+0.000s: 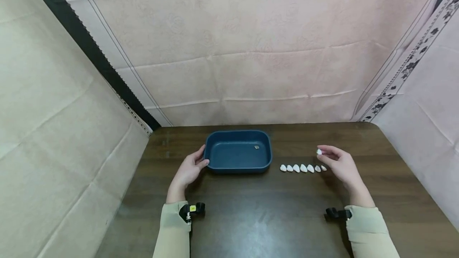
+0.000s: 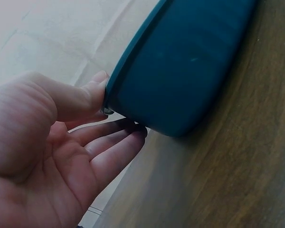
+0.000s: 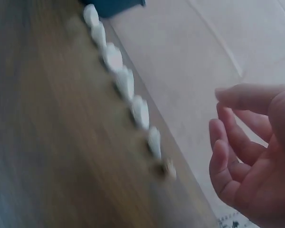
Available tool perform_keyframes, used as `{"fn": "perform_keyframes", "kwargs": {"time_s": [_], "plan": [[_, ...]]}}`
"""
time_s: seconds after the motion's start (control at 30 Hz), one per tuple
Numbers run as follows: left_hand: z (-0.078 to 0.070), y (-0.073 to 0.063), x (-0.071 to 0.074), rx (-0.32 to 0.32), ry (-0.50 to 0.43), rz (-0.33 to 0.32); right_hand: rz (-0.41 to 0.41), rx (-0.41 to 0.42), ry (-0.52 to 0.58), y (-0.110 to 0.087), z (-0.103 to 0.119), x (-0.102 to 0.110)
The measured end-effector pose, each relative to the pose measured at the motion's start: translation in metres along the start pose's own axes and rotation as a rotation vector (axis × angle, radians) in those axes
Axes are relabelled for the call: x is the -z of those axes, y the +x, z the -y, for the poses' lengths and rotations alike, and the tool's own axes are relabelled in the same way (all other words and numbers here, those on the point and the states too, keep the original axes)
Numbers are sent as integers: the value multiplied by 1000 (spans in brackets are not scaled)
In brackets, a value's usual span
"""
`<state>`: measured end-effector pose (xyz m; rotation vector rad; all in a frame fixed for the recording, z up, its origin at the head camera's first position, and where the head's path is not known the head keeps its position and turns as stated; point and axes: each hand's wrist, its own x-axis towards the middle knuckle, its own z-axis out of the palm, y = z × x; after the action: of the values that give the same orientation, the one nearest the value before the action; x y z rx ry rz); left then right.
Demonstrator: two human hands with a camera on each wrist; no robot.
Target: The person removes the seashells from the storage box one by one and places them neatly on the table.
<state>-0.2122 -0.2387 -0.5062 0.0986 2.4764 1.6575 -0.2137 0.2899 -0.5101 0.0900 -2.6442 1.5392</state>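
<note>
My left hand [image 1: 190,170] grips the left end of a deep blue rectangular tray [image 1: 238,169]. In the left wrist view its thumb lies at the rim, with the other fingers bent in below, against the tray's outer wall. A small pale tan piece [image 1: 256,147] lies inside, toward the right. Between thumb and index fingertips, my right hand [image 1: 340,164] pinches a small white shell [image 1: 319,151] above the table. Just below and left of this hand, several white shells [image 1: 303,168] form a straight row. The pinched shell is hidden in the right wrist view.
The brown wooden table [image 1: 258,214] has its far edge just behind the tray. Pale cloth [image 1: 251,51] hangs behind it and along both sides. Each forearm wears a dark wrist camera, the left one [image 1: 195,210] and the right one [image 1: 337,213], close over the tabletop.
</note>
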Motion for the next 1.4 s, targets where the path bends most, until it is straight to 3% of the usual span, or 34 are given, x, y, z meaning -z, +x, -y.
{"fn": "perform_keyframes", "kwargs": {"time_s": [0.17, 0.43, 0.8, 1.4], "plan": [[-1, -1, -1, 5, -7, -9, 18, -21, -53, -4, -12, 13], [-2, -2, 0, -9, 12, -3, 111, -57, -107, -9, -15, 23], [0, -2, 0, -5, 14, 7, 135, -61, -250, -16, -22, 35], [-3, -1, 1, 14, 14, 9, 156, -53, -353, -13, -35, 30]]}}
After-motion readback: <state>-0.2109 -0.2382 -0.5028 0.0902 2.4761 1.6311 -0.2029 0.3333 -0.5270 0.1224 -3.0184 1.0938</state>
